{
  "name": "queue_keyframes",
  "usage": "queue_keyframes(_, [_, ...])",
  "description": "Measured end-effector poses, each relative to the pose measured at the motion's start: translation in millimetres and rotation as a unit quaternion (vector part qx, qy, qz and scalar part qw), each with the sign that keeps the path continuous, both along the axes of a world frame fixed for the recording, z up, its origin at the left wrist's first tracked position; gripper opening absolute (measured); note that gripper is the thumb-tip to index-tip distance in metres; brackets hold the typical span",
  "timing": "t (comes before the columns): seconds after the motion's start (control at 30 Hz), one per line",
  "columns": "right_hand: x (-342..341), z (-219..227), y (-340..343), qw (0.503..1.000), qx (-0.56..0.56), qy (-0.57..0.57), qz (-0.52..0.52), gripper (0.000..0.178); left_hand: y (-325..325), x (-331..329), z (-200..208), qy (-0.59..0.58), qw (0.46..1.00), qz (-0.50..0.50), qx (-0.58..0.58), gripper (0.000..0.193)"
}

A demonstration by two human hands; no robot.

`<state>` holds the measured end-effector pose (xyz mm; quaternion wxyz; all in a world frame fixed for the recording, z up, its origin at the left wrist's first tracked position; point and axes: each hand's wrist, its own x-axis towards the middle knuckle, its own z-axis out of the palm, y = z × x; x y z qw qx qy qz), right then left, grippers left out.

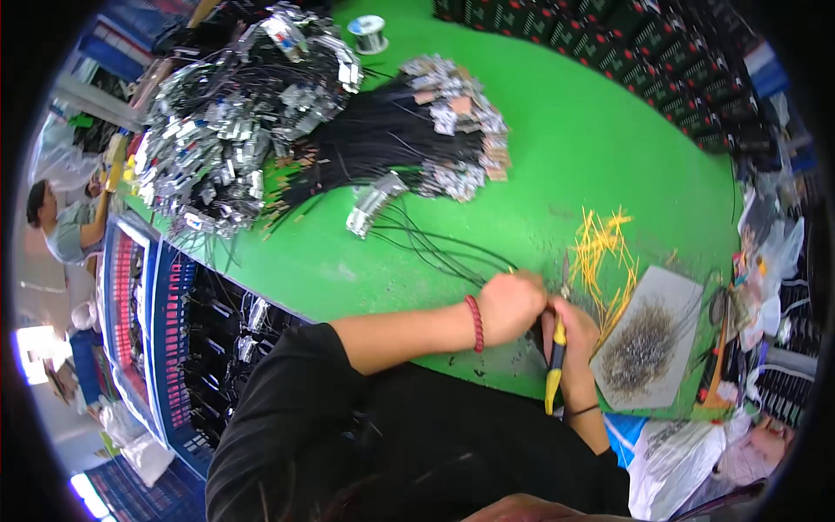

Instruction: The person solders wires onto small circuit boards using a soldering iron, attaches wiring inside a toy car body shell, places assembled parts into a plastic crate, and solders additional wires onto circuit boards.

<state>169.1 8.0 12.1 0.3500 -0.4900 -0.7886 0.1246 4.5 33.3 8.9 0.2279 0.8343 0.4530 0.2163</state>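
Observation:
My left hand [511, 308] is closed around the ends of several thin black cables [435, 248] over the near part of the green table. From there the cables run up and left to a silver foil-wrapped piece [374, 205] lying on the table. Close beside it, my right hand [574, 329] grips pliers [557, 370] with yellow-and-black handles, their narrow tip pointing away from me. The hands nearly touch, and the cable ends between them are hidden by my fingers. Yellow strands [600, 252] lie just beyond my right hand.
Heaps of foil-wrapped cables [235, 122] and a fanned black cable bundle [391, 130] cover the far left. A wire spool [367, 35] stands behind them. Black boxes [600, 52] line the far edge. A grey board [652, 339] with wire scraps lies right; a person [65, 222] is at left.

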Motion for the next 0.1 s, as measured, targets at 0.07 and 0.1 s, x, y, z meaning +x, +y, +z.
queue_keyframes(0.07, [5,-7,-3,1.0,-0.02,0.013,-0.017,0.024,8,-4,11,-0.018,0.998,-0.049,-0.032,0.011])
queue_keyframes(0.1, [4,-13,1,0.998,-0.035,0.036,-0.032,0.025,19,-13,17,-0.025,0.994,-0.078,-0.076,0.015])
